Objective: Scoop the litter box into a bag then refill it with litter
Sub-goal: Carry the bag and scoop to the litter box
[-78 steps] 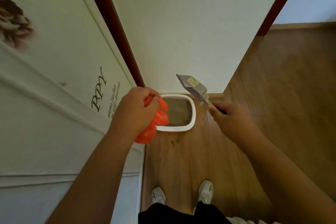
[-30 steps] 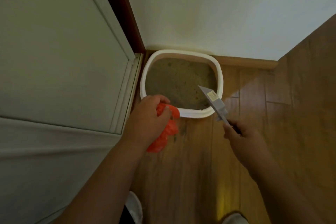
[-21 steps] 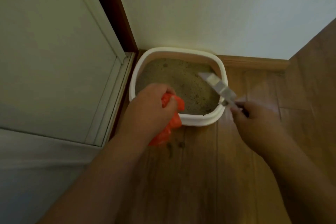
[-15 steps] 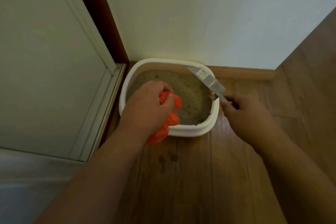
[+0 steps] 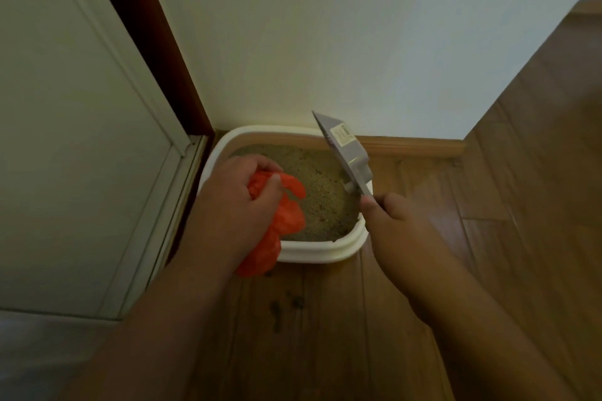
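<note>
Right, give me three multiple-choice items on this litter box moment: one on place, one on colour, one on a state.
1. Where does the litter box stand?
A. In the middle of the room
B. On the wooden floor in the corner by the wall and the door frame
C. On a shelf

2. What colour is the bag?
A. Orange-red
B. Black
C. Blue

3. What is the scoop doing?
A. Lying on the floor
B. Buried in the litter
C. Held raised over the box's right side

Answers:
1 B: the box's white rim sits on floorboards against the skirting, beside the dark door frame.
2 A: the crumpled plastic gripped by the left hand is orange-red.
3 C: the right hand grips the handle, and the grey blade points up, clear of the litter.
</note>
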Motion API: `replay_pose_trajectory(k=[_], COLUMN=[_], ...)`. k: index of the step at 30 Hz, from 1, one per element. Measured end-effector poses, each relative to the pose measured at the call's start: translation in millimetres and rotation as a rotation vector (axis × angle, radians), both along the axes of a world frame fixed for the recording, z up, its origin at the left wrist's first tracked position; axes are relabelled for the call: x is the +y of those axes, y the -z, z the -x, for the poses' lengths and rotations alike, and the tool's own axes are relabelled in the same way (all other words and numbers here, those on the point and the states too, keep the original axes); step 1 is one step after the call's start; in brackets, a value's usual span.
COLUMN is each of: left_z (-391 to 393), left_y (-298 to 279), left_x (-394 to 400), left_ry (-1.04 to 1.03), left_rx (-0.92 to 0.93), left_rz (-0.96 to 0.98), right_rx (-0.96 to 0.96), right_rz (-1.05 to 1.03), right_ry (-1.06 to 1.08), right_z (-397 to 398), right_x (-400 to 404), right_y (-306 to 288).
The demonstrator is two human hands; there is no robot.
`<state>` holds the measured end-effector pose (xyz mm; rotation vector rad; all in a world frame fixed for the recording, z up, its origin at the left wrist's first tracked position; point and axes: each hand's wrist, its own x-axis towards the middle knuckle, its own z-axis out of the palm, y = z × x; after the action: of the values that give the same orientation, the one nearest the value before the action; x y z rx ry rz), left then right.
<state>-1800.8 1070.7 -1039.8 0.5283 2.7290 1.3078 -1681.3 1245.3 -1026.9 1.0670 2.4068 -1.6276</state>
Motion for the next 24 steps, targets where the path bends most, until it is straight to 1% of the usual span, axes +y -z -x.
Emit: replay_pose_trajectory(k=[2,6,8,10,11,13,15,18,22,24], left_z=[-8,-13,-13,-16,-18,-22,-23,-22,-24,-25], left_y=[-1,-1,-5,-9,-12,-15,-15,-13,-7,-5], left_x=[3,5,5,7,8,10,11,11,10,10], left_ry=[0.034,0.071,0.054,0.036,0.037,0.082,0.146,0.170,0.131,0.154], left_rx=[-0.012,-0.046,-0.110,-0.194,-0.225,-0.224,-0.219,-0.258,-0.312,-0.325], left_rz=[0.024,0.021,-0.057,-0.206,-0.249,-0.260,-0.222,-0.182,-0.271,-0.253], right_rx=[0.018,0.047,0.086,0.072,0.061,0.056,0.070,0.133,0.159,0.148], right_rz=[0.066,0.088,0.122,0.148,0.168,0.233,0.264,0.224,0.140,0.109], right_ry=[0.012,0.038,0.067,0.076,0.080,0.098,0.058,-0.068,-0.116,-0.130], right_z=[-2,-4,-4,-1,1,5,5,-1,-1,1], right_x=[-5,-4,-3,-3,-3,-6,-9,-15,-17,-15], right_y=[-5,-4,-2,0,2,4,6,1,-4,-7])
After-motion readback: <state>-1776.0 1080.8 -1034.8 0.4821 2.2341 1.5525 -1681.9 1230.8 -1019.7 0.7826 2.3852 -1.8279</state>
